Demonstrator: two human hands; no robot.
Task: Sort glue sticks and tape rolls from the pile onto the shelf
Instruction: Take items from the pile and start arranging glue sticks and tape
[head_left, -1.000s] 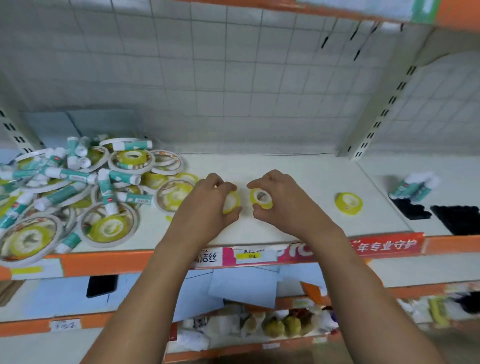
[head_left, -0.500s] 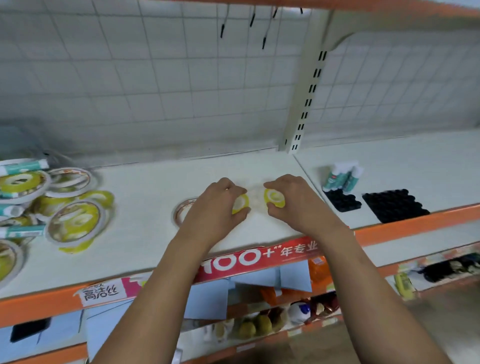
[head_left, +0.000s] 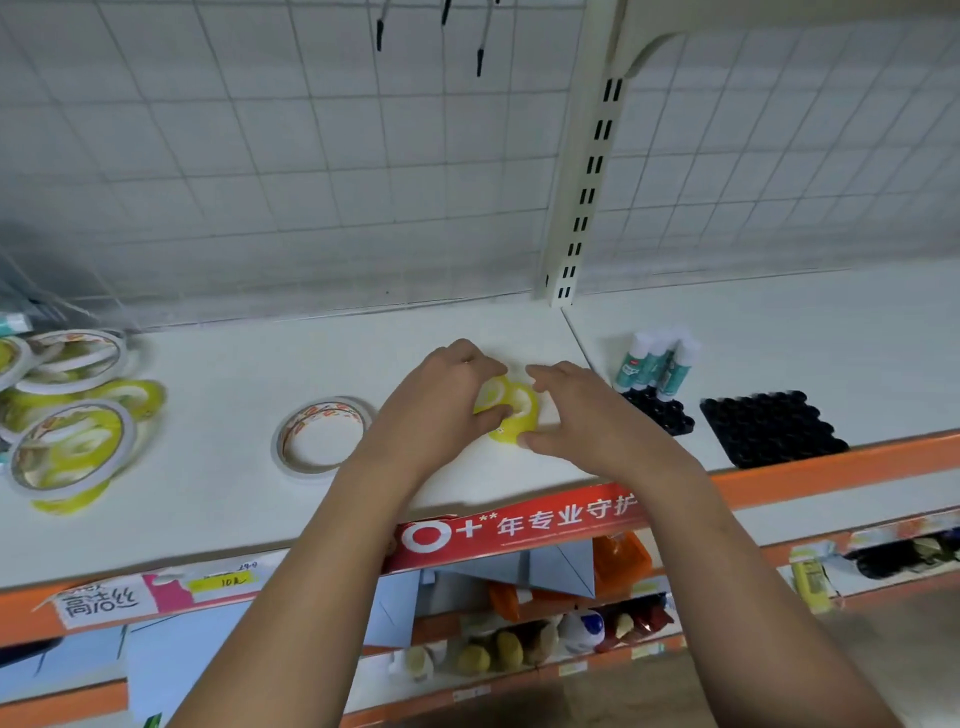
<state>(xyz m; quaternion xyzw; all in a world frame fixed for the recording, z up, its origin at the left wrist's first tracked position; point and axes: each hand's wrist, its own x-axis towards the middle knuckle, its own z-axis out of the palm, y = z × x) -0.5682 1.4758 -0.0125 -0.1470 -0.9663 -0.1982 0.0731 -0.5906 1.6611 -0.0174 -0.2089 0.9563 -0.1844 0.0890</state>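
While both hands meet over the shelf (head_left: 218, 499), near its front edge, the left hand (head_left: 441, 405) pinches a small yellow roll (head_left: 490, 391) between thumb and curled fingers, tilted on its rim; the right hand (head_left: 592, 421) curves round a second roll (head_left: 521, 418) that touches the first, thumb at its near rim, fingers arched over its far side; whether this one lies flat on the shelf I cannot tell.

On the front edge a red strip (head_left: 545, 519) reads "O+** 年专业守护", both its ends hidden behind the forearms; further left a white tag (head_left: 98, 603) bears handwritten "高洁丝"; beside it a pink-and-yellow label (head_left: 218, 582) shows "10" and a scrawl I cannot read; a tiny mark on the second roll is too small to read.

Right of the hands, teal-and-white glue sticks (head_left: 655, 361) stand upright at the far end of a black tray (head_left: 662, 413), their print too blurred to read; another tray (head_left: 769, 428) lies beside it at the front edge.

A white ring (head_left: 324, 439) of tape lies flat just left of the left hand; the pile (head_left: 67, 421) sits at the shelf's left edge, smeared and cut off by the frame; goods on the lower shelf (head_left: 519, 649) are too blurred to name.
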